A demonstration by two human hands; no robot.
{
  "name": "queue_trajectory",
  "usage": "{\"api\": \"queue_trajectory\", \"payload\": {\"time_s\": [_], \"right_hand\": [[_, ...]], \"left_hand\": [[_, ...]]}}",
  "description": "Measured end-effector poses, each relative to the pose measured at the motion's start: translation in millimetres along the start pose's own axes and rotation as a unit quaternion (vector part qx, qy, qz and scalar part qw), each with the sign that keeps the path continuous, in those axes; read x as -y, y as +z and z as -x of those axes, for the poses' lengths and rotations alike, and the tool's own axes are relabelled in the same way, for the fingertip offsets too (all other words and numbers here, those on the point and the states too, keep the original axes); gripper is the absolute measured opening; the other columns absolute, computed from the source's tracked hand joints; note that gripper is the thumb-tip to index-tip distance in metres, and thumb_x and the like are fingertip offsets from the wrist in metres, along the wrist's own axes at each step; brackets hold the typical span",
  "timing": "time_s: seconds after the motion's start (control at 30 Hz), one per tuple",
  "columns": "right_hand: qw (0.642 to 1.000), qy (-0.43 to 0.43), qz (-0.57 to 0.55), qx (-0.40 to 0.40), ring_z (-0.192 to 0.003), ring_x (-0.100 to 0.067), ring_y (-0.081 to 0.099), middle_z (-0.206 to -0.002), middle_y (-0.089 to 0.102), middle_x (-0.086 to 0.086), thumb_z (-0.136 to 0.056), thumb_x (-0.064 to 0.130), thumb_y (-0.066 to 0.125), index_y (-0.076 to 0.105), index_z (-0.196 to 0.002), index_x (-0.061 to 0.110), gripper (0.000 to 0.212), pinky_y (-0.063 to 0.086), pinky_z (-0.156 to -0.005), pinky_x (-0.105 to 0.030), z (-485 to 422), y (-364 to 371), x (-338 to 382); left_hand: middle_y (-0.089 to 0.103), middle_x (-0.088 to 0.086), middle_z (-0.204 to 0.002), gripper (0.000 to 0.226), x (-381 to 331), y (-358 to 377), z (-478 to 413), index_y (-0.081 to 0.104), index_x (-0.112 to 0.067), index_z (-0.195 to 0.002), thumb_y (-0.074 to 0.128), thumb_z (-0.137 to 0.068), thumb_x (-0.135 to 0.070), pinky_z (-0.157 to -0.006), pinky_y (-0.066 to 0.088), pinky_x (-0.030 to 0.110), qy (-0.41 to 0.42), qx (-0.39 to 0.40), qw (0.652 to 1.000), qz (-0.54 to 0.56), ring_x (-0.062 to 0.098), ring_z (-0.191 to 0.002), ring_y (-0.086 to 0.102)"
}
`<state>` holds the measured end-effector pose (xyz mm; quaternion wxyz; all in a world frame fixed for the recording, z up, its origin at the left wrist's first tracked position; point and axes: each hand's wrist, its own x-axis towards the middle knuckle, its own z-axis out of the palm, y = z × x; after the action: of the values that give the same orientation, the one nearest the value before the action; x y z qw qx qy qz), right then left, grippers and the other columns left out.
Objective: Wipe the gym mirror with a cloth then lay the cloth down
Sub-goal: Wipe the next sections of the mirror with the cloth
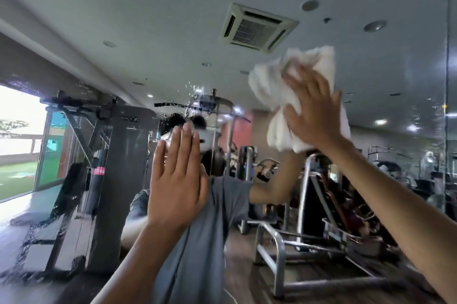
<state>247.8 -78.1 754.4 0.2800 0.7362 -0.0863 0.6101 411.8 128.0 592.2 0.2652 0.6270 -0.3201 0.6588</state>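
The gym mirror (123, 19) fills nearly the whole view and reflects the room and my own body. A crumpled white cloth (272, 88) is pressed against the glass at upper right. My right hand (314, 108) lies flat over the cloth with fingers spread, pushing it on the mirror. My left hand (176, 180) is flat on the glass at the centre, fingers straight and together, holding nothing. Wet droplets and streaks (195, 88) show on the mirror above my left hand and down the left side.
A vertical seam (447, 81) between mirror panels runs down the far right. The reflection shows weight machines (111, 167), a metal bench frame (284, 242), a ceiling air vent (257, 26) and a bright doorway (19, 143) at the left.
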Motion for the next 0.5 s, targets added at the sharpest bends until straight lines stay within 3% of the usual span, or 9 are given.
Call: {"api": "queue_trajectory", "payload": {"time_s": [0.1, 0.17, 0.2, 0.27, 0.33, 0.37, 0.43, 0.5], "right_hand": [[0.990, 0.127, -0.041, -0.044, -0.147, -0.019, 0.023, -0.162, 0.026, 0.007, -0.089, 0.049, 0.031, 0.038, -0.150, 0.033, 0.063, 0.020, -0.109, -0.053, -33, 4, 37], [0.991, 0.110, -0.058, -0.043, -0.150, -0.018, 0.019, -0.163, 0.023, 0.009, -0.090, 0.048, 0.034, 0.036, -0.151, 0.035, 0.063, 0.015, -0.111, -0.054, -30, 7, 60], [0.996, 0.062, -0.058, -0.035, -0.151, -0.017, 0.016, -0.163, 0.022, 0.009, -0.091, 0.048, 0.036, 0.033, -0.153, 0.035, 0.063, 0.014, -0.112, -0.056, -22, 8, 66], [0.993, -0.117, -0.031, 0.003, -0.152, -0.020, 0.014, -0.164, 0.019, 0.006, -0.090, 0.050, 0.042, 0.026, -0.155, 0.037, 0.068, 0.014, -0.111, -0.060, 3, 7, 61], [0.948, -0.317, -0.002, 0.038, -0.152, -0.022, 0.017, -0.165, 0.017, 0.003, -0.087, 0.050, 0.046, 0.024, -0.154, 0.038, 0.071, 0.017, -0.110, -0.062, 23, 7, 33], [0.928, -0.370, 0.011, 0.047, -0.151, -0.022, 0.019, -0.165, 0.017, 0.004, -0.086, 0.050, 0.049, 0.024, -0.153, 0.040, 0.072, 0.020, -0.109, -0.061, 27, 7, 14], [0.938, -0.342, 0.027, 0.053, -0.148, -0.022, 0.023, -0.164, 0.018, 0.006, -0.082, 0.050, 0.048, 0.022, -0.153, 0.045, 0.076, 0.027, -0.105, -0.063, 15, 8, -21], [0.983, -0.182, -0.005, 0.032, -0.144, -0.023, 0.027, -0.162, 0.023, 0.004, -0.082, 0.053, 0.042, 0.023, -0.152, 0.045, 0.073, 0.031, -0.103, -0.065, -19, 3, -35]], "left_hand": [[0.026, 0.019, -0.162, 0.063, 2, -2, 0, 0.032, 0.003, -0.153, 0.033, -0.096, -0.024, -0.125, 0.013, 0.048, 0.000, 0.002, 1.000, 0.006, 0.033, -0.151, 0.024], [0.026, 0.018, -0.162, 0.064, 2, -3, 0, 0.033, 0.002, -0.153, 0.034, -0.095, -0.025, -0.125, 0.014, 0.048, -0.003, 0.005, 1.000, 0.008, 0.032, -0.151, 0.025], [0.028, 0.018, -0.162, 0.063, 1, -3, -1, 0.033, 0.002, -0.153, 0.034, -0.095, -0.025, -0.124, 0.016, 0.048, -0.004, 0.005, 1.000, 0.006, 0.032, -0.151, 0.026], [0.031, 0.018, -0.160, 0.062, 1, -4, -2, 0.037, 0.002, -0.151, 0.036, -0.095, -0.026, -0.123, 0.019, 0.049, -0.002, 0.007, 1.000, 0.000, 0.032, -0.149, 0.030], [0.039, 0.019, -0.157, 0.061, 3, -8, -4, 0.044, 0.001, -0.148, 0.039, -0.094, -0.029, -0.118, 0.025, 0.049, 0.000, 0.008, 1.000, -0.007, 0.032, -0.146, 0.036], [0.045, 0.019, -0.153, 0.061, 5, -11, -7, 0.049, 0.000, -0.145, 0.040, -0.093, -0.032, -0.112, 0.029, 0.049, 0.006, 0.011, 1.000, -0.009, 0.032, -0.142, 0.040], [0.057, 0.020, -0.138, 0.060, 14, -17, -21, 0.058, -0.005, -0.138, 0.043, -0.090, -0.038, -0.093, 0.034, 0.048, 0.037, 0.015, 0.999, -0.018, 0.032, -0.122, 0.046], [0.060, 0.018, -0.123, 0.061, 28, -21, -47, 0.062, -0.008, -0.133, 0.042, -0.088, -0.043, -0.082, 0.031, 0.045, 0.073, 0.015, 0.996, -0.044, 0.032, -0.104, 0.044]]}}
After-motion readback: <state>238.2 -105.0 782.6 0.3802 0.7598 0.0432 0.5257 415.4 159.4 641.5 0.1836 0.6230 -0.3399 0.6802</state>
